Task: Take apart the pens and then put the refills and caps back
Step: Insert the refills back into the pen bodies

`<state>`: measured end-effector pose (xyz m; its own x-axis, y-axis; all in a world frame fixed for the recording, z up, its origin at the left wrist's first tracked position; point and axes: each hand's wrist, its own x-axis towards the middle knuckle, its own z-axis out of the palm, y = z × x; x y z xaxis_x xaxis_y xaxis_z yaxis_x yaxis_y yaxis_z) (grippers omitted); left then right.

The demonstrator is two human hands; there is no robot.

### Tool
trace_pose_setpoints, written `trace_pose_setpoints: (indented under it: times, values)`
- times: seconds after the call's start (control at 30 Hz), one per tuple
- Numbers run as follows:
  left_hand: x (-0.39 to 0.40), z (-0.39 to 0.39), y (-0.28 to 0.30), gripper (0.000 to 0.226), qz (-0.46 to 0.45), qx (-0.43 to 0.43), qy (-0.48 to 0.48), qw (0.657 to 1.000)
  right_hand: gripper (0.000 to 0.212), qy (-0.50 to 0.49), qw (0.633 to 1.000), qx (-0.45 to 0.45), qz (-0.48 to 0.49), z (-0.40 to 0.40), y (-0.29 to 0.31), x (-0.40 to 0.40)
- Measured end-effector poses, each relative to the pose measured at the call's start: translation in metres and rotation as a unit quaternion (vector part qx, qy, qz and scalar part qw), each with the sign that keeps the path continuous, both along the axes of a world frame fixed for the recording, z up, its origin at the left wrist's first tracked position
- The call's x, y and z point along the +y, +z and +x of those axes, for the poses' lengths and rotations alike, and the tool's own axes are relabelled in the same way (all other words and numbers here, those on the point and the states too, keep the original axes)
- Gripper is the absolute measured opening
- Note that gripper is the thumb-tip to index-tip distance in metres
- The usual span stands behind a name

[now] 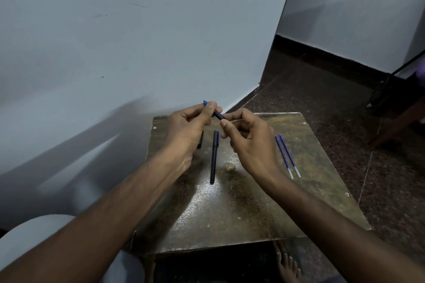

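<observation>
Both hands, left hand [187, 125] and right hand [248, 138], pinch a slim dark blue-tipped pen [218, 114].

There is one camera, on the person's head. It looks forward and down, from close above the near edge of the small table [310, 202]. The wall [138, 30] stands behind the table's far edge.

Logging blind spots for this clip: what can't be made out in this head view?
- Held pen: mid-barrel is covered by the left hand and right hand; whether it is coming apart cannot be told.
- Dark item on the table: mostly behind the left hand; pen or cap unclear.
- Two refills: tips too small to judge.
- Black pen: whether it holds a refill is unseen.
</observation>
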<state>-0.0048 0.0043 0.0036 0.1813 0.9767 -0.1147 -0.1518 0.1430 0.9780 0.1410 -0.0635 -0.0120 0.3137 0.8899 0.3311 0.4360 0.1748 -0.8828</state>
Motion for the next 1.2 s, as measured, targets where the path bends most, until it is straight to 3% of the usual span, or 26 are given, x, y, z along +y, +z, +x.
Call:
trace_pose_setpoints:
  times: [0.1, 0.23, 0.3, 0.37, 0.43, 0.5, 0.53, 0.63, 0.7, 0.77, 0.8, 0.87, 0.93, 1.07, 1.2]
  values:
    - [-0.002, 0.003, 0.000, 0.017, -0.024, -0.029, -0.014, 0.999, 0.012, -0.019, 0.997, -0.073, -0.018, -0.001, -0.002, 0.001]
    - [-0.007, 0.010, 0.000, 0.019, 0.018, -0.037, 0.021, 0.999, 0.017, -0.025, 0.977, -0.211, 0.022, -0.005, -0.003, 0.000]
    - [-0.007, 0.011, -0.001, 0.018, 0.033, -0.040, 0.025, 0.998, 0.018, -0.024, 0.975, -0.221, 0.022, -0.003, -0.002, 0.000]
    - [-0.005, 0.009, -0.001, 0.018, 0.031, -0.047, 0.014, 0.998, 0.020, 0.012, 0.988, -0.153, -0.016, 0.000, -0.003, 0.001]
    - [-0.001, 0.006, 0.000, 0.018, 0.032, -0.050, -0.011, 0.998, 0.024, 0.087, 0.994, 0.027, -0.066, 0.002, -0.002, -0.001]
    - [0.001, 0.004, 0.001, 0.019, 0.046, -0.039, -0.038, 0.997, 0.029, 0.162, 0.961, 0.197, -0.102, 0.005, 0.003, -0.004]
    - [0.002, 0.004, 0.001, 0.019, 0.050, -0.034, -0.044, 0.997, 0.031, 0.184, 0.948, 0.231, -0.116, 0.007, 0.005, -0.005]
    - [0.003, 0.004, 0.001, 0.018, 0.032, -0.028, -0.049, 0.998, 0.031, 0.185, 0.954, 0.184, -0.148, 0.012, 0.012, -0.004]
    - [0.004, 0.004, -0.001, 0.029, 0.044, 0.039, -0.064, 0.996, 0.028, 0.151, 0.966, 0.119, -0.174, 0.017, 0.014, -0.004]
    - [0.007, 0.000, -0.004, 0.049, 0.123, 0.204, -0.065, 0.969, 0.025, 0.101, 0.973, 0.081, -0.189, 0.023, 0.014, -0.004]
    - [0.010, -0.004, -0.006, 0.052, 0.183, 0.304, -0.047, 0.934, 0.024, 0.075, 0.977, 0.064, -0.191, 0.027, 0.014, -0.003]
    - [0.018, -0.015, -0.009, 0.037, 0.285, 0.453, -0.005, 0.845, 0.022, 0.048, 0.979, 0.039, -0.193, 0.033, 0.014, -0.002]
    - [0.022, -0.022, -0.011, 0.029, 0.288, 0.511, -0.011, 0.810, 0.021, 0.046, 0.979, 0.032, -0.197, 0.035, 0.014, -0.002]
    - [0.019, -0.015, -0.017, 0.041, 0.210, 0.590, -0.051, 0.778, 0.021, 0.039, 0.978, 0.008, -0.203, 0.032, 0.011, -0.003]
    - [0.016, -0.005, -0.020, 0.030, 0.223, 0.619, -0.063, 0.750, 0.021, 0.021, 0.977, -0.030, -0.210, 0.024, 0.008, -0.007]
